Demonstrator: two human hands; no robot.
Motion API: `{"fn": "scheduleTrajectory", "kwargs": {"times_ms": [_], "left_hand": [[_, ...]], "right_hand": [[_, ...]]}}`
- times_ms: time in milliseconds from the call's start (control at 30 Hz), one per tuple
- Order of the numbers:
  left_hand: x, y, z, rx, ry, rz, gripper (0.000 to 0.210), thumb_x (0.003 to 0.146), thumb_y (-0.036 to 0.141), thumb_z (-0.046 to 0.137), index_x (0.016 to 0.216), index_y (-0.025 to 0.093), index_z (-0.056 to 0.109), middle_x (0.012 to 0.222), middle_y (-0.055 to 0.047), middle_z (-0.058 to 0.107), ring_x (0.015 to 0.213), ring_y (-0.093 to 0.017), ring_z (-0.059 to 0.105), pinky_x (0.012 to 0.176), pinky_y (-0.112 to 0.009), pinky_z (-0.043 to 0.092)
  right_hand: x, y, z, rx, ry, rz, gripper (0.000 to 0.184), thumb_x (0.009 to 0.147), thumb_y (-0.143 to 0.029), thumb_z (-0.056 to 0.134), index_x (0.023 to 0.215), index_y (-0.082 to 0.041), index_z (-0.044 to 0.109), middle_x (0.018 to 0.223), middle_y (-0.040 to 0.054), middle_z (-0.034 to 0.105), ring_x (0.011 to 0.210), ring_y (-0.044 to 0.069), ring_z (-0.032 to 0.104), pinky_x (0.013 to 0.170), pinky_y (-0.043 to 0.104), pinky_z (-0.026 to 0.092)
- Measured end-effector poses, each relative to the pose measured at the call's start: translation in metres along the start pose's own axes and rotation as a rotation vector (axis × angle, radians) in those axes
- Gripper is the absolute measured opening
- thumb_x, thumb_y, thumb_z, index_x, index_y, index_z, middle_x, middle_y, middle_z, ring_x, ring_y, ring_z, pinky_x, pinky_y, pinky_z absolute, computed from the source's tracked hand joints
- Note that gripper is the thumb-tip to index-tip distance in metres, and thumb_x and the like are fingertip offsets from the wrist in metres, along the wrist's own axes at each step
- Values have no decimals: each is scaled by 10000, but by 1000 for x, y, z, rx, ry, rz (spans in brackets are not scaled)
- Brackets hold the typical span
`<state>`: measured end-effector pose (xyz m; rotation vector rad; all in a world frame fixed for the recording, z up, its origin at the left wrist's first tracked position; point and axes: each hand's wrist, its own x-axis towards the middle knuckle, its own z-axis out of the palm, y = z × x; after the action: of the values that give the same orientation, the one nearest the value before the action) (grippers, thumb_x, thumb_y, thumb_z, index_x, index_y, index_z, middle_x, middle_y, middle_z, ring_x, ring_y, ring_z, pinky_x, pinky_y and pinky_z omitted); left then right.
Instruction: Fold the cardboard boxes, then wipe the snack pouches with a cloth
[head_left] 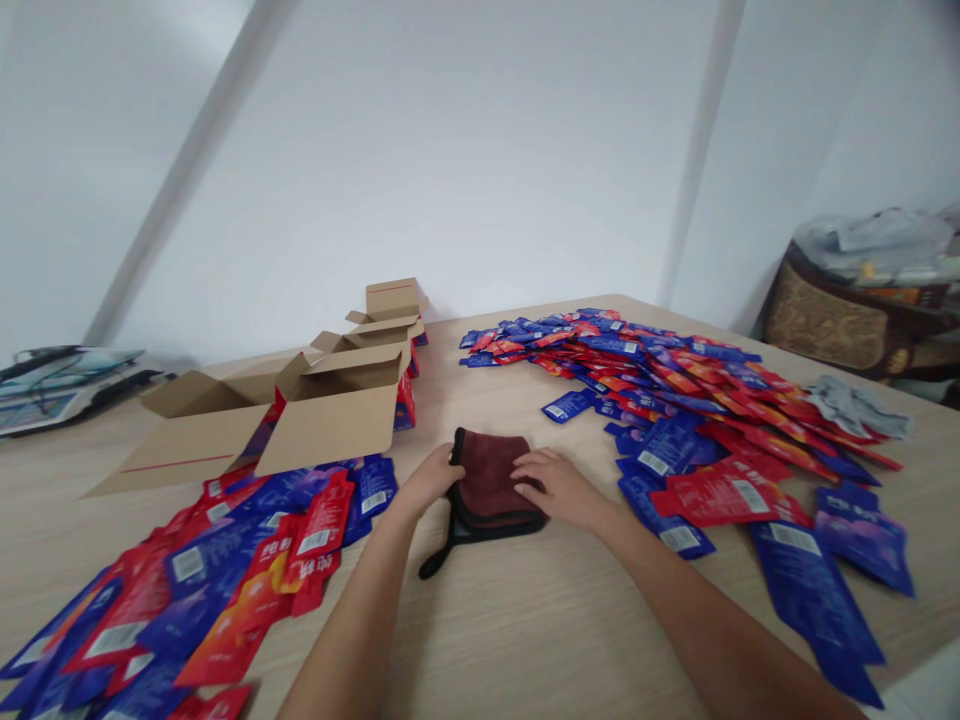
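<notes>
A dark maroon cloth point(491, 470) with black edging lies folded on the table in the middle of the view, and a black loop sticks out at its lower left. My left hand point(429, 482) grips the cloth's left edge, with the thumb on top and the other fingers partly hidden. On the opposite side, my right hand point(562, 488) touches the right edge with its fingers spread and slightly bent. Whether the cloth is a flat towel or a pouch I cannot tell.
Red and blue packets point(225, 570) overlap at the left front. Behind them stand several open cardboard boxes point(334, 425) with flaps out. A large heap of similar packets point(660, 375) covers the right side, with a grey glove point(855, 405) on it. Papers point(67, 385) lie far left.
</notes>
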<state>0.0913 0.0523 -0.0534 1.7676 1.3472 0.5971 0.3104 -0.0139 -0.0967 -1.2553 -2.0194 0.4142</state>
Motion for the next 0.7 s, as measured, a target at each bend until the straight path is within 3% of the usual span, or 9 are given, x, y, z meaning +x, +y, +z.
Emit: {"fn": "scheduleTrajectory", "kwargs": {"times_ms": [67,133,167,267,367,433,533,600,700], "left_hand": [[-7,8,-4,364,174,13,436,694,92,515,1130,89,531,988,-146,655,976,-271,603,864,-391,442],[-14,15,2,613,308,127,439,777,168,486,1210,94,477,1136,-176,588,1119,-270,520,951,-401,378],[-16,16,9,678,296,220,440,820,222,460,1249,122,451,1221,-166,542,1183,-259,468,992,-398,342],[-21,11,41,754,25,419,502,876,448,378,1344,265,371,1432,-75,353,1331,-282,263,1065,-468,225],[-21,0,64,814,-104,353,602,852,602,292,1398,351,257,1510,-31,176,1369,-364,69,1045,-609,105],[-20,-6,68,827,-124,331,624,847,631,237,1413,369,197,1519,-18,130,1370,-366,26,1040,-624,68],[-17,-10,64,827,-139,338,638,838,656,194,1415,384,167,1522,-4,110,1373,-354,8,1048,-615,60],[-14,-11,59,838,-127,331,637,837,659,185,1414,388,167,1523,0,104,1374,-348,8,1050,-611,63],[-9,-13,56,857,-92,318,639,839,655,187,1414,376,182,1521,-6,114,1375,-346,25,1050,-609,66]], "right_hand": [[1,-1,3,-96,8,-10,227,855,-330,496,935,-238,688,1062,45,647,1015,193,547,935,359,377],[5,0,4,-142,55,25,257,884,-308,438,934,-224,676,1011,40,658,967,171,562,907,318,392],[9,3,3,-175,93,62,273,892,-300,413,957,-213,664,1006,45,655,967,168,560,906,305,390],[27,19,-3,-369,160,249,328,882,-295,405,1122,-170,591,1120,91,603,1081,198,500,964,314,339],[49,48,-15,-585,70,538,467,871,-341,411,1303,-168,447,1299,139,472,1216,269,383,1003,401,281],[61,67,-22,-616,53,608,511,890,-369,361,1355,-158,375,1374,175,376,1275,326,292,993,496,253],[70,81,-20,-608,-3,620,506,904,-395,315,1353,-171,381,1409,186,322,1300,359,242,960,568,251],[70,78,-10,-595,-50,572,471,903,-404,329,1321,-211,425,1408,148,341,1301,334,254,972,538,262],[61,62,12,-529,-61,360,359,906,-338,354,1197,-228,533,1306,92,471,1245,236,353,1006,395,279]]}}
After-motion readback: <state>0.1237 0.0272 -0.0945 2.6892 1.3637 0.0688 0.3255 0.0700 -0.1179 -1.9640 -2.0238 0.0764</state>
